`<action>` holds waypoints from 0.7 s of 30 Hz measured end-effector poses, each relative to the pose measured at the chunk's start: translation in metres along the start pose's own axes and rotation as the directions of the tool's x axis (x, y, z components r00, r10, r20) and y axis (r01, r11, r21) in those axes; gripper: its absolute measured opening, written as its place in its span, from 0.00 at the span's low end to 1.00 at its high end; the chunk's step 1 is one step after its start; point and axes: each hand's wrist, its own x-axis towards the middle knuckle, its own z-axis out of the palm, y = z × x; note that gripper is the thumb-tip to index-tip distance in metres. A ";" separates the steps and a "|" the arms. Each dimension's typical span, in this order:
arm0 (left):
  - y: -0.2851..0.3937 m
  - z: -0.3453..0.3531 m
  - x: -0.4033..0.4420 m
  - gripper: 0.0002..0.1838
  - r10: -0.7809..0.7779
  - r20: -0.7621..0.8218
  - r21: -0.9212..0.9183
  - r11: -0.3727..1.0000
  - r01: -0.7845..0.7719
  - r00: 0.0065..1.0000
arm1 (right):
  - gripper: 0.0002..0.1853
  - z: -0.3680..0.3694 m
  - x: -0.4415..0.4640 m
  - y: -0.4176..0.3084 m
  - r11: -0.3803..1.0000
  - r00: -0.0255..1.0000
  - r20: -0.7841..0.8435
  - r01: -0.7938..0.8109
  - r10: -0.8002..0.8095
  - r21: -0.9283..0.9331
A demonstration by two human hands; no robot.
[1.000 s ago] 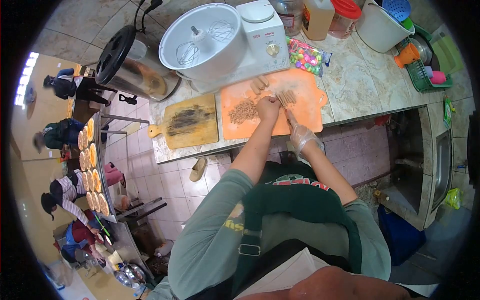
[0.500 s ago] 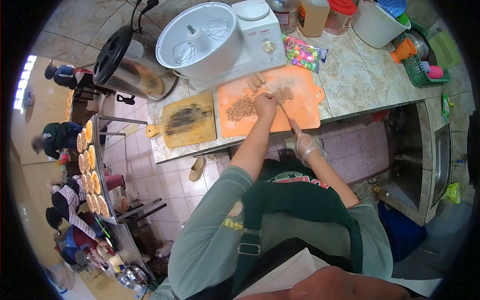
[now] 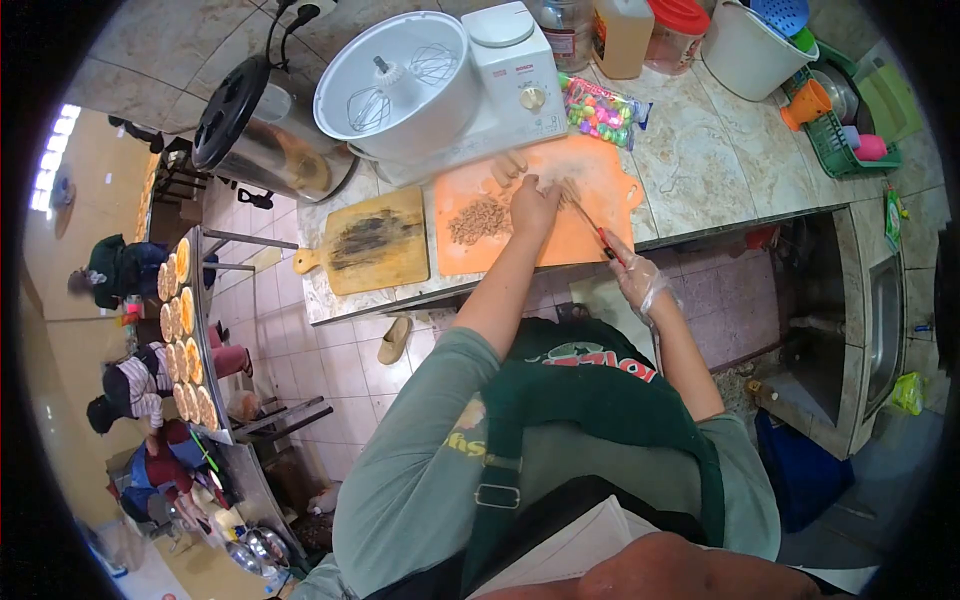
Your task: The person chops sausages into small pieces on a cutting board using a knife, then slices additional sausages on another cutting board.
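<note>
My bare left hand (image 3: 535,208) rests over the orange cutting board (image 3: 600,228), its thumb and fingers apart. Thin sausage strips (image 3: 569,190) lie beside the thumb; whether it touches them is hard to tell. My right hand (image 3: 637,278), in a clear plastic glove, is closed around the red-and-black handle of a knife (image 3: 592,222). The blade slants up and left, its tip by the strips. A pile of chopped sausage (image 3: 480,219) sits left of my left hand. Larger sausage pieces (image 3: 508,166) lie at the board's far edge.
A stained wooden board (image 3: 377,240) is at left, with a white mixer (image 3: 400,85) and a steel urn (image 3: 270,145) behind. A colourful bag (image 3: 604,112) lies beyond the orange board. Co-workers (image 3: 135,385) stand by a rack of round topped breads (image 3: 185,340).
My right hand has shifted up and slightly right, and the knife's red-and-black handle now shows. My left hand has loosened from a closed shape, fingers spreading. Co-workers at left have moved.
</note>
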 end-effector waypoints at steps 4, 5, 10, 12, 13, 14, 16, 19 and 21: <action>0.019 0.009 0.009 0.34 -0.037 0.114 0.164 0.986 0.018 0.993 | 0.25 -0.027 -0.006 -0.023 0.943 0.967 -0.039 -0.254 0.251 -0.215; 0.025 0.010 0.008 0.34 -0.036 0.118 0.165 0.986 0.016 0.992 | 0.25 -0.031 -0.007 -0.027 0.942 0.966 -0.041 -0.258 0.255 -0.214; 0.031 0.023 0.013 0.31 0.003 0.207 0.348 0.934 -0.077 0.978 | 0.23 -0.038 -0.008 -0.020 0.816 0.960 -0.133 -0.280 0.247 -0.506; 0.024 0.026 0.013 0.27 0.093 0.195 0.322 0.934 -0.153 0.976 | 0.24 -0.038 -0.008 -0.017 0.809 0.958 -0.141 -0.286 0.249 -0.514; 0.020 0.026 0.013 0.24 0.181 0.178 0.294 0.929 -0.227 0.967 | 0.25 -0.038 -0.007 -0.016 0.800 0.958 -0.149 -0.288 0.246 -0.526; 0.014 0.024 0.015 0.24 0.182 0.180 0.297 0.927 -0.229 0.967 | 0.25 -0.037 -0.007 -0.014 0.802 0.957 -0.150 -0.289 0.248 -0.522; 0.001 0.014 0.017 0.18 0.407 0.217 0.209 0.868 -0.450 0.887 | 0.27 -0.035 -0.006 -0.008 0.819 0.968 -0.154 -0.250 0.199 -0.516; -0.016 0.001 0.018 0.17 0.520 0.205 0.043 0.842 -0.538 0.829 | 0.25 -0.031 -0.004 -0.006 0.825 0.973 -0.167 -0.222 0.157 -0.520; -0.022 -0.004 0.021 0.18 0.561 0.224 0.016 0.816 -0.578 0.797 | 0.25 -0.029 -0.003 -0.008 0.828 0.976 -0.151 -0.211 0.154 -0.520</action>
